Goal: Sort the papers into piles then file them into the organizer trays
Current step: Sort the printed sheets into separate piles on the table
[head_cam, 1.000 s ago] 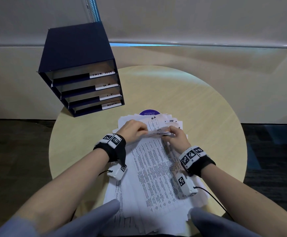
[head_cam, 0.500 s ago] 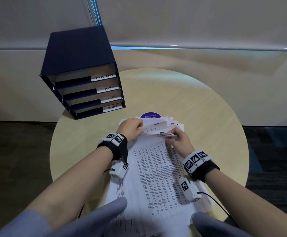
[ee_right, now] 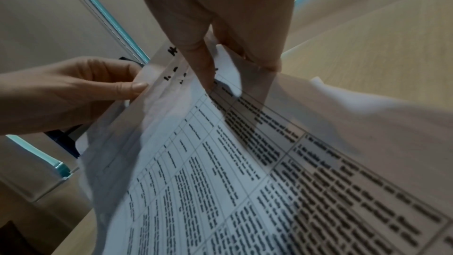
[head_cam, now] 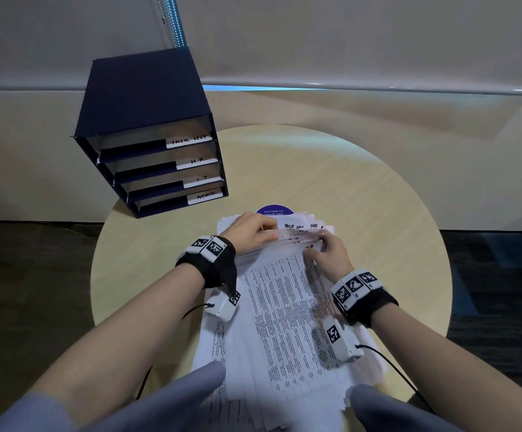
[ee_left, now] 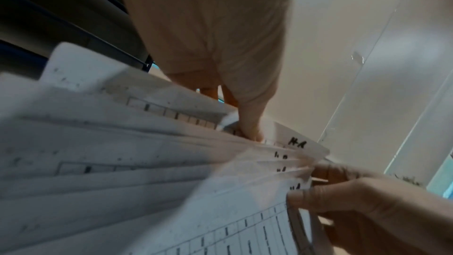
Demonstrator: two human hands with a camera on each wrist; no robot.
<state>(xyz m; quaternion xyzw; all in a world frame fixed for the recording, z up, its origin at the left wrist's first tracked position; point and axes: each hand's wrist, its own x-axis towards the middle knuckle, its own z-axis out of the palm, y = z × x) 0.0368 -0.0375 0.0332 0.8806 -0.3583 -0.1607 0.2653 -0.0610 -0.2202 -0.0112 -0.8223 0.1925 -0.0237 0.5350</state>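
Papers (head_cam: 284, 310) lie in one loose, fanned stack on the round table (head_cam: 362, 194), near edge toward us. Organizer (head_cam: 156, 151) stands at the far left of the table, apart from the stack; four trays labelled TASK LIST, H.R., I.T., ADMIN. We see no sheets in any tray and no separate piles yet, so we judge sorting has barely begun.

Left hand (head_cam: 248, 233): fingers curled over the far left corner of the stack, thumb on top, gripping the raised top edges. Right hand (head_cam: 331, 254): thumb and fingers pinching the far right corners of several sheets, lifting and spreading them. Left wrist view shows handwritten marks (one reads roughly "H.R") in the top right corners (ee_left: 297, 145), staggered down the fan.

Step in hand, as we read it: leafing through the top edges to read each sheet's category mark.

To do it well, in our judgement:
- Keep the left grip firm so the stack does not slide toward us while the right thumb releases one corner at a time.
- Keep the fan shallow; only the corner mark needs showing.
- Separate runs of like marks together instead of sheet by sheet.
- Lay piles on the bare wood to the right.

Risk: thin sheets cling, so two may lift as one and hide a mark.
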